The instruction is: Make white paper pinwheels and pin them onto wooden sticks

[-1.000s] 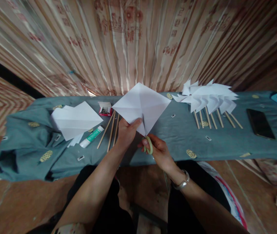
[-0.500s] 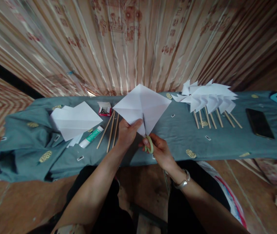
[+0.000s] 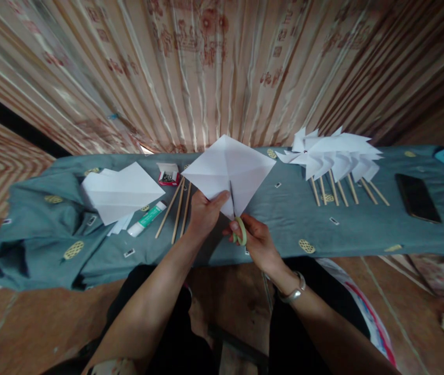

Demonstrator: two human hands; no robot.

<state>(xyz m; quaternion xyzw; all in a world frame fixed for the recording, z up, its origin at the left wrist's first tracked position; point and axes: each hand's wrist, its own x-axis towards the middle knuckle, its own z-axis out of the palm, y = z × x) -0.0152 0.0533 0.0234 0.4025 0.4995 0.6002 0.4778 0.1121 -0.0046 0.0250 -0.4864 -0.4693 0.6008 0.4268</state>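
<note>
1. OK, my L hand (image 3: 205,212) is pinching the white sheet (image 3: 245,165) close to its lower corner, thumb on top, fingers hidden underneath. Sheet sits mid-frame, diamond-wise, held over the counter (image 3: 276,237).
2. My R hand (image 3: 259,242), just below & right, is curled thru the green-handled scissors (image 3: 243,227). Blades run up from the sheet's near corner twd its middle; can't tell if they're apart or together.
3. This one: creases cross it, & I'd judge the near-corner cut is in hand. Other three corners: no slit I can make out, so those are prob. left to do.
4. Done, by the look of it: pinwheels (image 3: 335,148), upper right of frame, overlapping in a row w/ their sticks (image 3: 354,189) pointing down. Exact no. unclear b/c of overlap.
5. Not done, left of frame: creased sheets (image 3: 124,194) stacked flat; bare sticks (image 3: 177,211) by my L hand, three I can count; box (image 3: 168,179) w/ small bits, too tiny to ID; glue stick (image 3: 147,219) beside the stack.
6. Total left? Stack depth doesn't show, but going by bare sticks vs. that longer row, prob. past halfway.
</note>
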